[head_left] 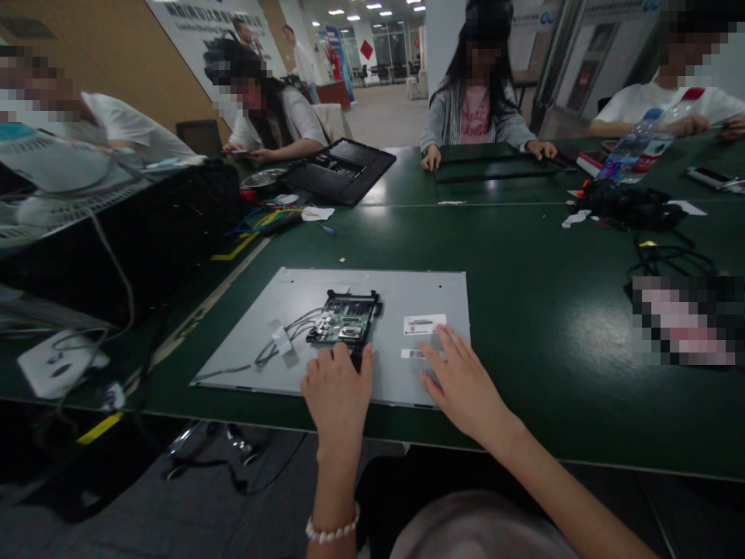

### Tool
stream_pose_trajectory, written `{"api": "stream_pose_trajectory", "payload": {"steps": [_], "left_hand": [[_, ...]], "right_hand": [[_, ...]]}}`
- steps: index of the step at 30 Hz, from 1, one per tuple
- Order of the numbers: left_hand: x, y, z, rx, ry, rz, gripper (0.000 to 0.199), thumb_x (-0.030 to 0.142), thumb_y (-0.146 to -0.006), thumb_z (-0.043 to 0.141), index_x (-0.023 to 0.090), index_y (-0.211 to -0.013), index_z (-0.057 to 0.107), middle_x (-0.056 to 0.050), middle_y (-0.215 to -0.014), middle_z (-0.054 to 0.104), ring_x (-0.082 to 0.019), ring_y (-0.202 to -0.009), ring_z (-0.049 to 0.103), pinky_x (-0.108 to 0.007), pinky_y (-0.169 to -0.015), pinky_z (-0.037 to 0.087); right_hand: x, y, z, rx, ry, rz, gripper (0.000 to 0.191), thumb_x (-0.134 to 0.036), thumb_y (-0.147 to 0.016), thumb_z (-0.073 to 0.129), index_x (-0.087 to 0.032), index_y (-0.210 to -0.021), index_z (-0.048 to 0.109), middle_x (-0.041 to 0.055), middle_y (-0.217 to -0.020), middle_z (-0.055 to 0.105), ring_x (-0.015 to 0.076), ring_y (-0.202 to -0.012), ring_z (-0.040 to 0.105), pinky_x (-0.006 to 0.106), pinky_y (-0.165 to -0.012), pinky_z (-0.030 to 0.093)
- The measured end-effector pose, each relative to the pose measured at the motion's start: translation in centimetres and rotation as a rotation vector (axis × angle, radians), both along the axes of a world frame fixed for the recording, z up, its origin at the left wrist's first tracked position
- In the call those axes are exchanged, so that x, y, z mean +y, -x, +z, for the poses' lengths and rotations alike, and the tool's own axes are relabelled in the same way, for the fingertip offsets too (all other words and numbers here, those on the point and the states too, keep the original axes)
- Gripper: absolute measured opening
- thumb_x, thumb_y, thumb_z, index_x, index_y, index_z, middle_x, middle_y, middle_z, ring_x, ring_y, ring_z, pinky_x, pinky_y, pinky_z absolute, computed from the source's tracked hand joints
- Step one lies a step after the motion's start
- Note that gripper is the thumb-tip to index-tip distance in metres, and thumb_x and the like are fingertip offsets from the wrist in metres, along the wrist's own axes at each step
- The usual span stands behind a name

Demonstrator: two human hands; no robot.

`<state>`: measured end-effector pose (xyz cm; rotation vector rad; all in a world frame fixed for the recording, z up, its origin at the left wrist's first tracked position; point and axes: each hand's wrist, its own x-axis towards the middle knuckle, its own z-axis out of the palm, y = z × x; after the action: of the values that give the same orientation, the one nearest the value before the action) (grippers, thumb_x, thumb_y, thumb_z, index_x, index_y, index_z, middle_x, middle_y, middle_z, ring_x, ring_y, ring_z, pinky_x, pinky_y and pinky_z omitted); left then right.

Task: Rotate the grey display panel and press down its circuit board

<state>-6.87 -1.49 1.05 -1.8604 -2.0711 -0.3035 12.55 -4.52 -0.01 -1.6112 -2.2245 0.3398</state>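
A flat grey metal panel point(226, 341) lies on the green table in front of me. Near its middle sits a black frame with a green circuit board point(348, 320), and grey cables point(269, 347) run from it to the left under clear tape. My left hand point(337, 384), a beaded bracelet at its wrist, is at the near edge of the black frame; its fingers are bent and what they grip, if anything, is hidden. My right hand point(462, 380) rests with spread fingers on the panel's right part, beside a white label point(424, 324).
Behind the panel lies a black cover point(349, 171). Several people sit around the table, one holding a thin black frame point(494, 178). Bottles point(637, 147) and black cables point(628, 203) are at the right. A large black box point(174, 225) stands left.
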Motion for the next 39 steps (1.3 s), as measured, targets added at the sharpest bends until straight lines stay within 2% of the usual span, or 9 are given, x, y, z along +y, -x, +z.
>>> {"api": "stream_pose_trajectory", "payload": {"steps": [5,11,14,18,22,25,31,36,39], "left_hand": [[0.5,0.2,0.6,0.03,0.13,-0.032,0.042,0.045,-0.097,0.033,0.014,-0.087,0.061,-0.014,-0.088,0.06,-0.031,-0.088,0.056,-0.038,-0.07,0.04],[0.6,1.2,0.5,-0.008,0.1,-0.072,0.045,0.05,-0.097,0.036,0.016,-0.083,0.06,-0.012,-0.086,0.062,-0.029,-0.086,0.058,-0.037,-0.071,0.04],[1.3,3.4,0.6,-0.06,0.033,-0.085,0.04,0.046,-0.096,0.039,0.016,-0.085,0.062,-0.011,-0.088,0.063,-0.027,-0.086,0.058,-0.036,-0.075,0.042],[2.8,7.4,0.7,-0.045,-0.069,-0.064,0.033,0.036,-0.093,0.045,0.013,-0.106,0.064,-0.014,-0.105,0.065,-0.03,-0.098,0.058,-0.038,-0.086,0.044],[4.2,10.6,0.6,-0.017,-0.013,-0.1,0.037,0.032,-0.091,0.044,0.012,-0.116,0.063,-0.014,-0.119,0.064,-0.03,-0.105,0.058,-0.038,-0.093,0.043],[5.0,11.9,0.7,-0.031,0.074,-0.097,0.038,0.033,-0.093,0.041,0.013,-0.116,0.064,-0.013,-0.114,0.068,-0.029,-0.102,0.061,-0.037,-0.09,0.044],[5.3,12.8,1.3,0.0,0.228,0.016,0.041,0.037,-0.094,0.039,0.02,-0.117,0.067,-0.012,-0.104,0.072,-0.03,-0.089,0.067,-0.036,-0.073,0.046],[5.6,13.1,2.0,0.027,0.264,0.038,0.042,0.032,-0.095,0.036,0.02,-0.118,0.068,-0.013,-0.105,0.073,-0.032,-0.093,0.067,-0.037,-0.073,0.046],[5.9,13.4,2.2,0.036,0.263,0.006,0.041,0.031,-0.094,0.036,0.018,-0.114,0.069,-0.013,-0.106,0.072,-0.032,-0.094,0.067,-0.038,-0.075,0.047]], "right_hand": [[-0.1,0.0,-0.5,0.015,-0.032,-0.014,0.046,-0.029,-0.096,0.049,-0.015,-0.139,0.052,0.0196,-0.156,0.034,0.0345,-0.146,0.026,0.053,-0.115,0.03],[-0.2,0.1,-0.7,0.015,-0.039,-0.015,0.045,-0.029,-0.096,0.049,-0.016,-0.139,0.053,0.0188,-0.157,0.033,0.0338,-0.146,0.025,0.052,-0.116,0.03],[-0.1,0.1,-0.8,0.006,-0.046,-0.011,0.046,-0.029,-0.096,0.048,-0.016,-0.14,0.052,0.0198,-0.156,0.033,0.0339,-0.146,0.025,0.052,-0.115,0.03],[0.0,0.1,-0.8,0.009,-0.052,-0.007,0.046,-0.029,-0.097,0.046,-0.016,-0.141,0.051,0.0201,-0.156,0.033,0.034,-0.146,0.026,0.054,-0.114,0.032],[0.1,0.1,-0.7,0.004,-0.05,-0.007,0.047,-0.029,-0.096,0.046,-0.016,-0.141,0.051,0.02,-0.157,0.031,0.0339,-0.146,0.025,0.053,-0.114,0.031],[0.2,0.1,-0.8,0.006,-0.045,-0.01,0.047,-0.029,-0.097,0.046,-0.016,-0.141,0.051,0.0185,-0.158,0.031,0.0332,-0.147,0.024,0.052,-0.115,0.031],[0.2,0.3,-0.8,0.0,-0.057,-0.008,0.046,-0.029,-0.096,0.047,-0.016,-0.141,0.052,0.0191,-0.157,0.033,0.0336,-0.146,0.026,0.053,-0.114,0.032],[0.2,0.4,-0.7,-0.013,-0.065,-0.013,0.046,-0.028,-0.096,0.047,-0.015,-0.14,0.052,0.0211,-0.155,0.036,0.0338,-0.145,0.028,0.052,-0.114,0.033],[0.2,0.4,-0.7,-0.014,-0.062,-0.005,0.046,-0.029,-0.097,0.046,-0.016,-0.14,0.052,0.0206,-0.155,0.035,0.0338,-0.146,0.027,0.052,-0.114,0.032]]}}
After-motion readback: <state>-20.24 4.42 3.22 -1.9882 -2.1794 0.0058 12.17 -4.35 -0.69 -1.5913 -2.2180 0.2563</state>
